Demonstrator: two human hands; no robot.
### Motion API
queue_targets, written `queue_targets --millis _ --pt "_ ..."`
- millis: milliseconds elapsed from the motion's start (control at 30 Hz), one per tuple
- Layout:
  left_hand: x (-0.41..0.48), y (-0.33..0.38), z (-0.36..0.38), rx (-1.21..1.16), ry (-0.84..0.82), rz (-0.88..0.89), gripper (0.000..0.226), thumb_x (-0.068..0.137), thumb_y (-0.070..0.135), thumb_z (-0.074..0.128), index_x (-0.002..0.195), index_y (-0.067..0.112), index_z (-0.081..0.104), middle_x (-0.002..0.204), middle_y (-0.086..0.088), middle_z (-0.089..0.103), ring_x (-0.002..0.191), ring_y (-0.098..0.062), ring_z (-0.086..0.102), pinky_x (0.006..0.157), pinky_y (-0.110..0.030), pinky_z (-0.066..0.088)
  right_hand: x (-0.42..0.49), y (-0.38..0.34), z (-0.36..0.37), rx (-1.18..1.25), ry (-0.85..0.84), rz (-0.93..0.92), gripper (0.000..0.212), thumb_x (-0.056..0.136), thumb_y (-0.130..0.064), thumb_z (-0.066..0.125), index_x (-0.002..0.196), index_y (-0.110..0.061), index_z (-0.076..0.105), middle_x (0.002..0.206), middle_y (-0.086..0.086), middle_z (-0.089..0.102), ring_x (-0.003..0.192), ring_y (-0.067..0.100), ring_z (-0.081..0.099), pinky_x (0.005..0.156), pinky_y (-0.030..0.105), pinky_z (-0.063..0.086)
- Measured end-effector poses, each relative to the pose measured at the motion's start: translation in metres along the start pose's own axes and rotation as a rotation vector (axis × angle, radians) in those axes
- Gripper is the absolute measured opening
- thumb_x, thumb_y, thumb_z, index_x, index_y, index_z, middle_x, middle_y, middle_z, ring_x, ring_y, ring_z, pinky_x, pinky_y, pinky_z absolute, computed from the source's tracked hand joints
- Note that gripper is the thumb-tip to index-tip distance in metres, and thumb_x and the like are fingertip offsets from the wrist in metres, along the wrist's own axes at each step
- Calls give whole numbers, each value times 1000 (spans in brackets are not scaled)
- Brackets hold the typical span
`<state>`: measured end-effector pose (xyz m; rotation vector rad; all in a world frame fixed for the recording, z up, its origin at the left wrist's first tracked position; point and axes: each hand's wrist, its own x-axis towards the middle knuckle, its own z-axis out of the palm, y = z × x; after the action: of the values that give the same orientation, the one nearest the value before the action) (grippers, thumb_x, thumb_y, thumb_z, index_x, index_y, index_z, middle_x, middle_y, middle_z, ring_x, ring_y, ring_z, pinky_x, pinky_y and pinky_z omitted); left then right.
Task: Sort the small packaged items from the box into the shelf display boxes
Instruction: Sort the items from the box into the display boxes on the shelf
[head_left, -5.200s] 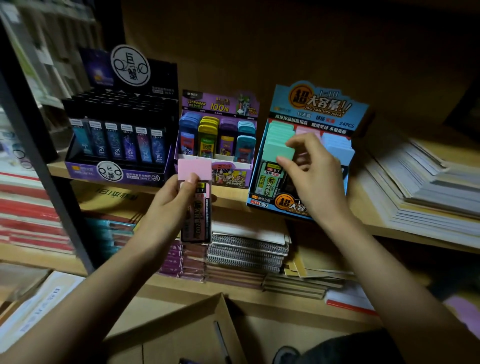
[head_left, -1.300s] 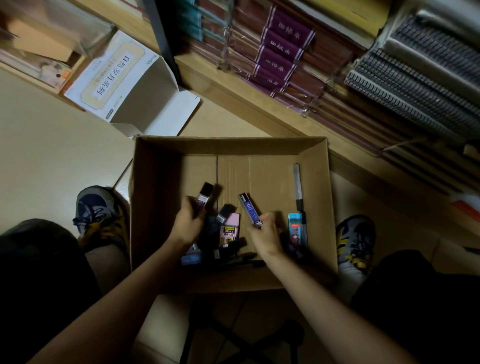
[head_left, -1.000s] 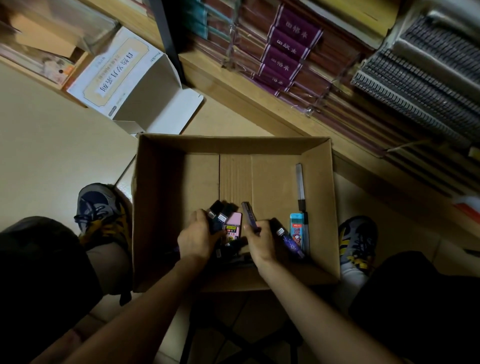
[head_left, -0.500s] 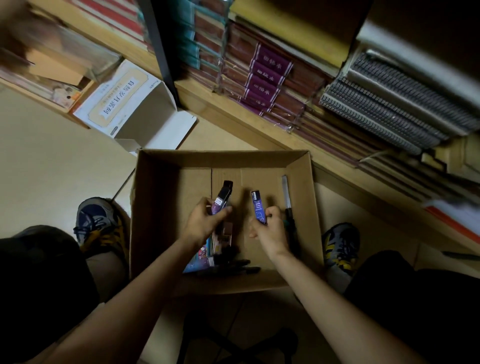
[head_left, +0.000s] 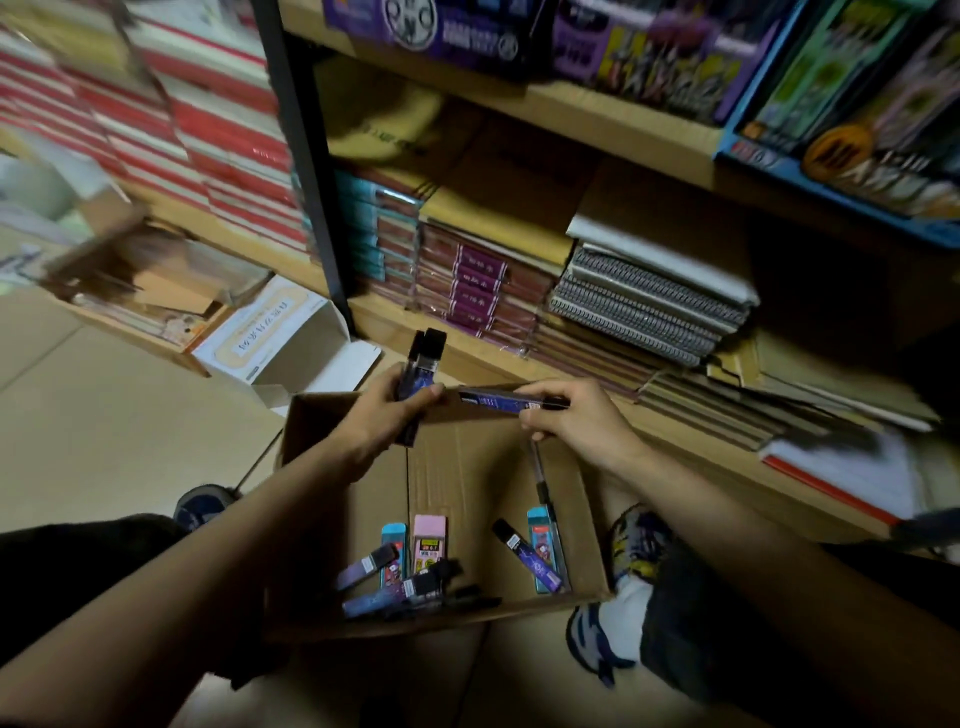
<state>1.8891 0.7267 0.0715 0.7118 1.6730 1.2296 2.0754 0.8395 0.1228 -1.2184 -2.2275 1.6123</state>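
Left hand (head_left: 387, 423) grips dark packs (head_left: 425, 358) upright, right hand (head_left: 576, 421) pinches a purple pack (head_left: 493, 402), seemingly gathering like items above the box (head_left: 467, 493).

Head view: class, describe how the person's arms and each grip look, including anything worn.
The left grip and right grip are bare: no gloves, rings or watch visible. The left forearm and right forearm are uncovered, no sleeve in view.

A black shelf upright (head_left: 306, 182) separates stacked red-and-white books (head_left: 208, 135) on the left from shrink-wrapped purple-labelled notebooks (head_left: 478, 291). A stack of spiral notebooks (head_left: 644, 306) lies just beside these on the same wooden shelf (head_left: 374, 322). On the beige floor (head_left: 104, 426) — an open white carton (head_left: 291, 338), near the upright's foot.
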Motion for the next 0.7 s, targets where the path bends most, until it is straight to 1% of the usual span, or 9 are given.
queue_targets --millis 100,167,233,367,433,500,533,633,700 --pt "-7 35 -12 83 -17 97 16 90 25 59 105 25 55 99 7 68 89 -8 62 64 -17 47 -4 -35 -24 -117 -50 -48 19 82 -7 67 96 -17 60 103 7 63 92 21 64 83 37 54" --pt "-11 60 -17 134 -46 197 18 91 16 58 108 18 55 101 2 68 89 -6 64 66 -11 48 -8 -58 -36 -163 -49 -112 19 80 -10 70 88 -21 58 99 4 63 86 11 64 75 28 56" --pt "-18 85 -18 129 -87 262 20 89 13 59 109 17 56 101 2 68 82 4 65 63 -6 46 -13 -80 -42 -177 -36 -186 19 80 -11 71 86 -24 58 89 -1 63 71 0 63 63 17 53" --pt "-31 133 -21 173 -168 358 25 84 18 63 108 16 59 98 2 69 79 2 66 60 -10 48 -22 -115 -50 -175 49 -299 17 78 -13 74 87 -21 62 80 -6 62 65 0 59 57 20 48" --pt "-34 153 -26 222 -184 388 29 83 16 63 111 10 57 103 -5 68 91 -9 67 73 -19 55 -22 -131 -54 -171 101 -359 21 77 -12 75 92 -18 61 85 -6 60 77 8 58 64 21 46" --pt "-36 172 -31 260 -190 399 34 83 14 63 115 6 55 108 -10 66 98 -14 66 83 -30 56 -20 -148 -57 -104 149 -404 25 76 -10 75 94 -17 58 89 -3 61 83 11 59 71 25 49" --pt "-37 181 -33 271 -195 406 35 83 12 63 117 5 54 109 -10 66 98 -15 66 82 -31 56 -19 -156 -58 -21 157 -415 26 76 -8 74 94 -16 57 88 -1 63 81 12 61 72 26 51" --pt "-40 200 -38 257 -181 452 29 85 7 60 113 4 53 102 -8 66 89 -10 68 72 -25 56 -13 -179 -55 157 188 -444 23 79 -5 71 91 -19 57 90 10 68 80 19 65 74 29 53" --pt "-42 208 -40 209 -137 489 25 86 4 57 111 8 53 97 -3 65 80 -1 67 64 -16 54 -7 -192 -54 183 207 -490 16 84 -7 66 89 -18 57 88 9 67 77 14 63 68 22 52"
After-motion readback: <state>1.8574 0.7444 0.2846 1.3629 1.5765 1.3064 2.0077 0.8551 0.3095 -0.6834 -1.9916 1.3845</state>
